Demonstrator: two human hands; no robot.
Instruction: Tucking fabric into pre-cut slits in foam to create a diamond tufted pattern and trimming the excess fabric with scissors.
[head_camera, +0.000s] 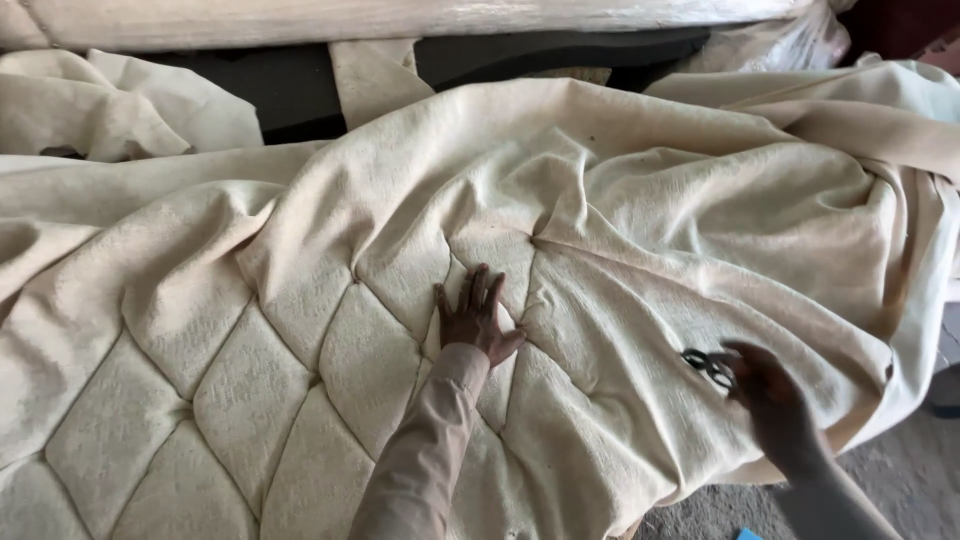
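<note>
Pressing flat on the cream, diamond-tufted upholstery fabric (420, 300), my left hand (478, 318) lies with fingers spread and palm down beside one of the deep folds that run toward a tuft point. That grip is wide apart, closed on nothing, only bearing on the cloth. The fabric is drawn over a padded form that fills most of the view; lower left it sits in plump, regular diamonds, while upper right it is loose, rumpled and heaped in soft ridges.

My right hand (768, 388) is blurred near the right-hand slope of the padding, at a small pair of dark-handled scissors (708, 366) lying on the cloth. The fingers reach over the loops, but I cannot tell whether that grip has closed on them or only touches them.

I judge the cloth thick, textured and soft, not slippery, with some weight to its folds; it should give under a palm and hold a crease where it is pinched. The sensible places to take hold look like the raised ridges of a pleat or the loose slack to the right, not the taut diamonds.

Farther out, more of the same cream cloth (120, 110) lies bunched at the upper left, a pale plastic-wrapped roll (400, 18) runs along the top edge, and grey floor (900, 470) shows at the lower right with a small blue object (748, 534) at the bottom.
</note>
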